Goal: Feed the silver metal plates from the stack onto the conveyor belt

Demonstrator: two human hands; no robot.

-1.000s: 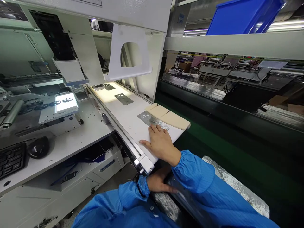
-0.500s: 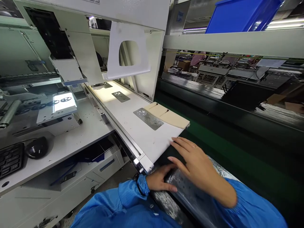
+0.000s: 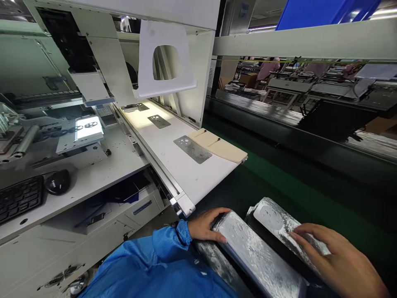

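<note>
My left hand (image 3: 206,226) rests round the near left end of a film-covered stack of plates (image 3: 260,252), thumb on top and fingers at its far edge. To the right lies a second stack (image 3: 276,219) with film-like, shiny plates with round camera holes. Over its right part is my right hand (image 3: 338,252), thumb and index finger near each other at the top plate's surface; whether it grips anything is unclear. On the white conveyor (image 3: 186,182) lie a grey plate with holes (image 3: 192,150) and a smaller-looking one (image 3: 159,121) farther back.
A beige curved board (image 3: 221,145) lines the conveyor's right edge. A white machine housing (image 3: 201,78) stands over its far part. At left are a mouse (image 3: 58,182) and keyboard (image 3: 21,198). A green belt (image 3: 279,178) runs at right, beneath a blue bin (image 3: 322,14).
My right hand has moved right and down, from the conveyor's end to the right stack. Both stacks now show more fully. My left hand stays at the left stack. The view has shifted slightly.
</note>
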